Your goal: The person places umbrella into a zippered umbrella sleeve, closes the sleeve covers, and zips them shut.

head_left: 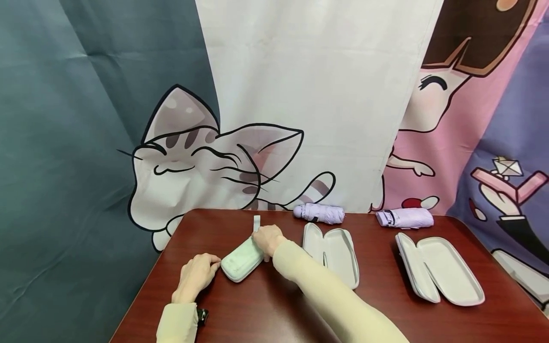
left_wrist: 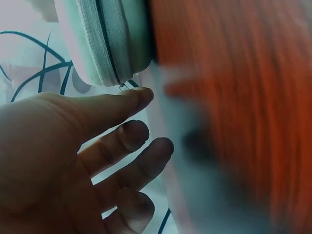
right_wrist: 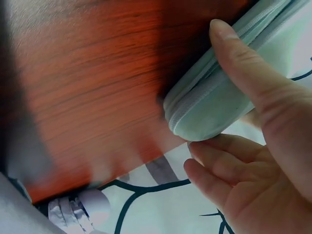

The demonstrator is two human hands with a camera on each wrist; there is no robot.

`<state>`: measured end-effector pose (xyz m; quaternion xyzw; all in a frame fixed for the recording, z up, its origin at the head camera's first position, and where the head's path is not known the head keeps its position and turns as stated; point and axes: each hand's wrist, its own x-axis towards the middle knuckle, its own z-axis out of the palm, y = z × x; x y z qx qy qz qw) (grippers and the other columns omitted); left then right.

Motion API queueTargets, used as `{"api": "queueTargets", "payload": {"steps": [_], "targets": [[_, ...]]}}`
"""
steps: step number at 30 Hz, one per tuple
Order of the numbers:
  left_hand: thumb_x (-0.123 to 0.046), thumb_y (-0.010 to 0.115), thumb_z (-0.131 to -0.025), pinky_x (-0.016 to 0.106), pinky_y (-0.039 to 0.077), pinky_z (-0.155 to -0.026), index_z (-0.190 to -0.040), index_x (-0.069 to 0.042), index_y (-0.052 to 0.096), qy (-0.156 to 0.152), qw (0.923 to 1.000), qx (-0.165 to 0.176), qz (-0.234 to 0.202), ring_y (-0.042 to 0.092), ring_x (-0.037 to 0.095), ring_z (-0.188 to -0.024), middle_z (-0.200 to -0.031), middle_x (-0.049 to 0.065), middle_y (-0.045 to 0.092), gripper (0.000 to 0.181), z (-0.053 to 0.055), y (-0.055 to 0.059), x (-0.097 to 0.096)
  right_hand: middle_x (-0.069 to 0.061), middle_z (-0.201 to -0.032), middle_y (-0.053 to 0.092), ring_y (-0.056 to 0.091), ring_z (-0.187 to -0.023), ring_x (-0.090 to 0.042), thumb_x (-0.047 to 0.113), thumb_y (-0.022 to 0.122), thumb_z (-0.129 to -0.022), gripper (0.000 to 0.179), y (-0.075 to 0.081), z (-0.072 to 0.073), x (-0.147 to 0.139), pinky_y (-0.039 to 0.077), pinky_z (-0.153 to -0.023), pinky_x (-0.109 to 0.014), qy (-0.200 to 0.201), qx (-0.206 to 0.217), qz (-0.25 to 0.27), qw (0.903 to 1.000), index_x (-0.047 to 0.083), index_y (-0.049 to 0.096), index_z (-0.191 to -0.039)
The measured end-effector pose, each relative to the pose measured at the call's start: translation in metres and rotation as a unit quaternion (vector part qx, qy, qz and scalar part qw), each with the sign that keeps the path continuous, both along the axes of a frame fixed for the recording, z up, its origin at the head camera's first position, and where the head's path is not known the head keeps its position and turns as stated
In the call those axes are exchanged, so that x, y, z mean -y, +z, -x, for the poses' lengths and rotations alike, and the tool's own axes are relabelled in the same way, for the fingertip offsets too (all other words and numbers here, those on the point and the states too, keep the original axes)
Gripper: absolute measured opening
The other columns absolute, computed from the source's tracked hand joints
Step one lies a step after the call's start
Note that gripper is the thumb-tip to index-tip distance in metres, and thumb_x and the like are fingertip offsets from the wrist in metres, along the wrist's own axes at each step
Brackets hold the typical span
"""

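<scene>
A pale green zip-up pencil case (head_left: 242,259) lies slantwise on the table, its lid against its base. My right hand (head_left: 268,239) grips its far end, thumb (right_wrist: 239,53) on one side and fingers on the other. A short light strap (head_left: 257,223) sticks up past that end. At the near left corner is my left hand (head_left: 198,275), its thumb (left_wrist: 131,101) over the small zipper pull (left_wrist: 123,87). The index finger is hidden behind the thumb, and the two seem to pinch the pull. The other left fingers are loosely bent.
Two pale grey cases lie opened flat, one (head_left: 346,255) beside my right forearm and another (head_left: 452,271) farther right. Behind them are two folded lilac umbrellas, the left one (head_left: 322,213) and the right one (head_left: 407,218). A printed cloth (head_left: 300,85) hangs behind the brown table (head_left: 240,314).
</scene>
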<state>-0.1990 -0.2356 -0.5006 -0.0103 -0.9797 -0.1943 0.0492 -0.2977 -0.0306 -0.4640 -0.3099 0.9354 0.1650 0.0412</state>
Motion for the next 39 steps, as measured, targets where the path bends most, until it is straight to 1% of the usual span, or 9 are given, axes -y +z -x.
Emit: {"api": "queueTargets", "payload": {"steps": [5,8,12,15,19,23,27,31,39], "targets": [[-0.018,0.069,-0.09,0.051,0.05,-0.068,-0.102,-0.019,0.077,0.0,0.9999,0.007,-0.011,0.067,0.032,-0.09,-0.105,0.006,0.071,0.015,0.002,0.0,-0.001,0.0,-0.116,0.062,0.057,-0.108,-0.017,0.038,0.094,-0.061,0.072,0.005,-0.001,-0.006,0.05,-0.084,-0.034,0.006,0.021,0.006,0.9997,0.023,0.063,-0.124],[-0.017,0.069,-0.09,0.053,0.049,-0.07,-0.103,-0.019,0.077,-0.002,0.9999,0.008,-0.012,0.066,0.035,-0.092,-0.106,0.007,0.071,0.015,0.004,0.001,0.002,-0.001,-0.126,0.054,0.051,-0.115,-0.019,0.038,0.092,-0.064,0.076,0.01,0.0,-0.01,0.044,-0.092,-0.038,0.02,0.042,0.031,0.9984,0.026,0.059,-0.13],[-0.016,0.069,-0.09,0.054,0.049,-0.073,-0.102,-0.021,0.077,0.0,0.9997,0.018,-0.015,0.066,0.034,-0.094,-0.107,0.007,0.071,0.015,0.006,0.001,0.007,-0.004,-0.14,0.045,0.045,-0.123,-0.022,0.037,0.092,-0.065,0.086,0.012,-0.001,-0.013,0.04,-0.097,-0.042,0.041,0.092,0.085,0.9913,0.036,0.051,-0.14],[-0.015,0.069,-0.089,0.054,0.049,-0.073,-0.1,-0.021,0.077,-0.005,0.9994,0.026,-0.021,0.066,0.033,-0.094,-0.106,0.006,0.071,0.015,0.006,0.0,0.009,-0.004,-0.147,0.039,0.038,-0.129,-0.022,0.042,0.09,-0.065,0.089,0.008,-0.004,-0.012,0.035,-0.102,-0.045,0.065,0.113,0.102,0.9863,0.042,0.046,-0.143],[-0.015,0.069,-0.09,0.054,0.049,-0.074,-0.1,-0.022,0.077,-0.01,0.999,0.029,-0.031,0.066,0.033,-0.094,-0.106,0.005,0.071,0.015,0.006,-0.002,0.009,0.002,-0.137,0.043,0.04,-0.123,-0.018,0.048,0.089,-0.064,0.087,0.002,-0.006,-0.011,0.036,-0.099,-0.042,0.088,0.112,0.114,0.9832,0.041,0.049,-0.141],[-0.016,0.069,-0.09,0.054,0.049,-0.074,-0.101,-0.022,0.077,-0.011,0.9987,0.028,-0.041,0.066,0.033,-0.095,-0.107,0.005,0.071,0.015,0.008,-0.004,0.006,0.006,-0.122,0.046,0.043,-0.112,-0.017,0.048,0.091,-0.061,0.082,-0.001,-0.006,-0.013,0.041,-0.088,-0.037,0.079,0.11,0.136,0.9814,0.041,0.054,-0.134],[-0.016,0.069,-0.09,0.054,0.049,-0.076,-0.101,-0.021,0.077,-0.009,0.9988,0.027,-0.04,0.066,0.033,-0.096,-0.107,0.005,0.071,0.015,0.009,-0.006,0.005,0.008,-0.123,0.047,0.042,-0.112,-0.017,0.048,0.091,-0.06,0.077,-0.005,-0.008,-0.015,0.042,-0.088,-0.035,0.071,0.102,0.148,0.9811,0.041,0.057,-0.128],[-0.017,0.069,-0.09,0.055,0.049,-0.075,-0.099,-0.021,0.077,-0.018,0.9988,0.032,-0.032,0.066,0.034,-0.096,-0.105,0.005,0.071,0.014,0.008,-0.006,0.007,0.007,-0.122,0.049,0.041,-0.111,-0.018,0.049,0.09,-0.059,0.072,-0.01,-0.012,-0.013,0.042,-0.088,-0.036,0.062,0.095,0.153,0.9817,0.04,0.059,-0.123],[-0.018,0.071,-0.088,0.054,0.048,-0.07,-0.087,-0.028,0.075,-0.016,0.9991,0.031,-0.025,0.066,0.03,-0.086,-0.098,0.001,0.071,0.011,0.008,-0.002,0.016,0.004,-0.114,0.049,0.042,-0.107,-0.02,0.05,0.091,-0.058,0.067,-0.012,-0.019,-0.005,0.042,-0.083,-0.039,0.029,0.072,0.161,0.9839,0.038,0.059,-0.115]]}}
